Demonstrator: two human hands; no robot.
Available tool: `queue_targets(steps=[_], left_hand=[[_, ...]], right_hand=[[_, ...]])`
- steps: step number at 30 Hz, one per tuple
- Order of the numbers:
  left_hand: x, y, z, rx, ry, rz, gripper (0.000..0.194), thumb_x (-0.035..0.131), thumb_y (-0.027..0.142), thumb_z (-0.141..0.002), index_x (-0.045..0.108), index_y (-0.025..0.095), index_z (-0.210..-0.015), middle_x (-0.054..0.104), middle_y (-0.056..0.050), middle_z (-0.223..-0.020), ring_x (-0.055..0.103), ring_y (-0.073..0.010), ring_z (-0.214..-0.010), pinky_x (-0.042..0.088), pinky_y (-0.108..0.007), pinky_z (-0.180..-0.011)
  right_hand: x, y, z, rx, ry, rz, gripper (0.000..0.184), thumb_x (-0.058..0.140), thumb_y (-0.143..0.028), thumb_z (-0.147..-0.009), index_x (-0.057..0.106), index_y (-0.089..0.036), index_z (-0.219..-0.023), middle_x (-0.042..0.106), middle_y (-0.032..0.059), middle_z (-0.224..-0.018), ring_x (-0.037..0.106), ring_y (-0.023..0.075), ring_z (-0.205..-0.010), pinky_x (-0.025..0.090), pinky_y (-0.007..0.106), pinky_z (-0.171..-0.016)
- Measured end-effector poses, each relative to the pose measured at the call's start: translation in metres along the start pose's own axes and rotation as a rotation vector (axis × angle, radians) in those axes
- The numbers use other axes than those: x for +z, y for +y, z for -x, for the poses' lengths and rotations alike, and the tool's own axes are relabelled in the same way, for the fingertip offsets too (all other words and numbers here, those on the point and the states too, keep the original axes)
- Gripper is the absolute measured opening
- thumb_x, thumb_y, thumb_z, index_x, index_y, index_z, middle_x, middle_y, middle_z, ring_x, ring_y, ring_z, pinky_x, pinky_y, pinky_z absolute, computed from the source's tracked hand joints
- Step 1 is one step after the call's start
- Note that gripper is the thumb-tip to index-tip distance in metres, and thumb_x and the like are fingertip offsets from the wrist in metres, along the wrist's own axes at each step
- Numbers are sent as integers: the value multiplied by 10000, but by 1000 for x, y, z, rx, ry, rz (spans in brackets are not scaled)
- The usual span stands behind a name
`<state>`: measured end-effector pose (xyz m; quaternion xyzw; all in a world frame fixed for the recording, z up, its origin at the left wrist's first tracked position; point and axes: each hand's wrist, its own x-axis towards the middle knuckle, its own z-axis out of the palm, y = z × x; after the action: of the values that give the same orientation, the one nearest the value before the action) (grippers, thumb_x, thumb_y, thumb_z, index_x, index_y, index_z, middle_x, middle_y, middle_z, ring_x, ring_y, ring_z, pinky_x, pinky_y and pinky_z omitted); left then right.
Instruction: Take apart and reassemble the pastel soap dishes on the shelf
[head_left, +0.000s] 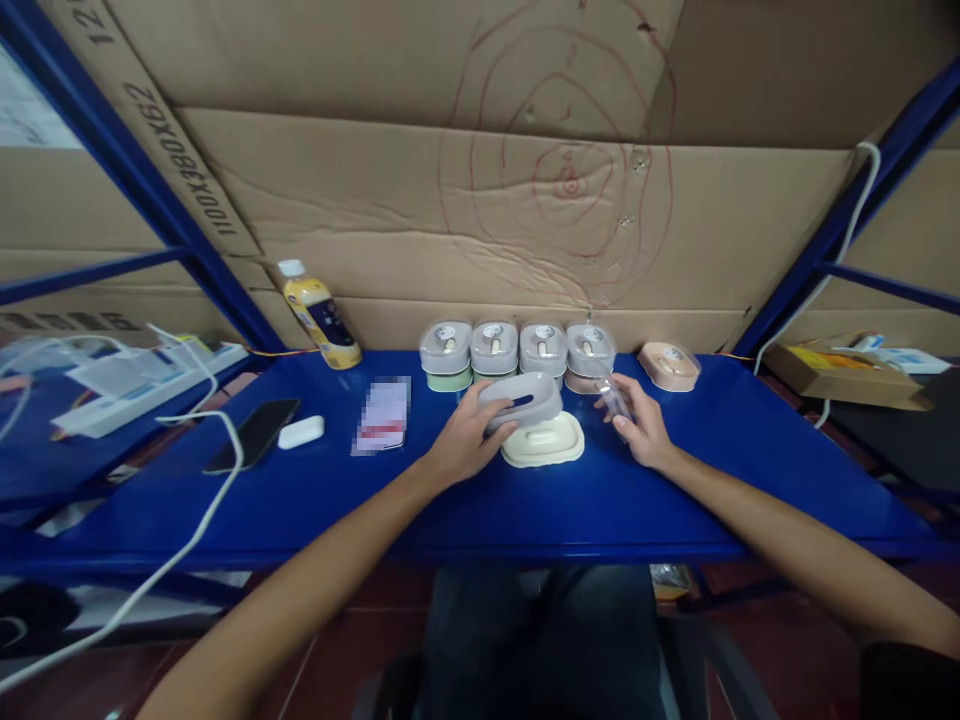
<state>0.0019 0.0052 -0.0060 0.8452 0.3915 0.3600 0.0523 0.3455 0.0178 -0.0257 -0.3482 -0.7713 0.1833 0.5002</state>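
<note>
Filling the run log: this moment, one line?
left hand: grey plastic cover | right hand: clear plastic piece | between: cream plastic dish

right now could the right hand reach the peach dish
Probably yes: nothing stands between the right hand and the peach dish, though it holds a clear piece.

Shelf (660, 510): bottle (319, 318) left of soap boxes (493, 346) | phone (251, 436) left of bottle
</note>
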Motion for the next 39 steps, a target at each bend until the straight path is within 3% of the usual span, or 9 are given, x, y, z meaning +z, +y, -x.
queue_targets(steps=[5,11,18,24,27,31,35,39], left_hand=[[9,22,-1,47,9,-127,431,551,458,-1033,692,148,-1298,446,-222,-1532,452,-414,-1440,455,-603,-1153],[18,39,-1,-17,-44,-195,402,582,479,-1011,701,206,-1280,460,-188,-1548,488,-427,-1381,455,-631,-1117],[13,18,2,-226,134,-231,374,580,484,-1005,697,221,-1244,534,-155,-1450,544,-371,-1317,481,-556,-1120],[3,4,4,-376,-8,-269,425,539,523,-1017,717,186,-1204,572,-172,-1308,631,-356,-1187,525,-564,-1058],[4,7,4,-313,5,-227,429,531,502,-1026,697,170,-1241,538,-185,-1371,604,-361,-1239,504,-576,-1089],[12,20,2,-101,79,-148,431,541,467,-1030,654,175,-1326,471,-190,-1503,499,-369,-1392,442,-558,-1170],[23,33,1,0,-20,-163,451,589,492,-1010,657,198,-1345,456,-201,-1553,474,-414,-1415,418,-613,-1162],[30,37,2,-20,-83,-169,462,639,498,-980,651,204,-1336,473,-212,-1542,512,-427,-1378,457,-633,-1110]], right_hand=[[3,2,-3,-114,27,131,774,610,-670,-922,411,-234,-1530,636,177,-1383,693,375,-1166,608,565,-942],[5,-9,-2,-20,83,109,819,515,-740,-933,361,-228,-1553,612,183,-1411,684,370,-1186,568,594,-1026],[1,-3,0,17,95,59,764,496,-715,-946,372,-239,-1530,626,165,-1373,711,330,-1116,593,543,-963],[0,-4,-1,52,74,-7,647,588,-628,-952,451,-227,-1441,680,141,-1255,737,291,-1001,612,493,-885],[2,-8,-1,53,51,-8,660,590,-640,-951,449,-230,-1448,683,144,-1270,737,295,-1014,611,493,-887],[3,-10,1,26,52,4,677,579,-648,-953,445,-235,-1472,687,153,-1287,732,309,-1024,609,501,-888],[5,-12,2,1,49,6,663,573,-612,-970,427,-239,-1499,681,157,-1304,730,311,-1034,605,510,-904],[7,-25,-1,-55,15,124,702,665,-560,-928,446,-241,-1514,659,162,-1348,698,338,-1141,578,544,-989]])
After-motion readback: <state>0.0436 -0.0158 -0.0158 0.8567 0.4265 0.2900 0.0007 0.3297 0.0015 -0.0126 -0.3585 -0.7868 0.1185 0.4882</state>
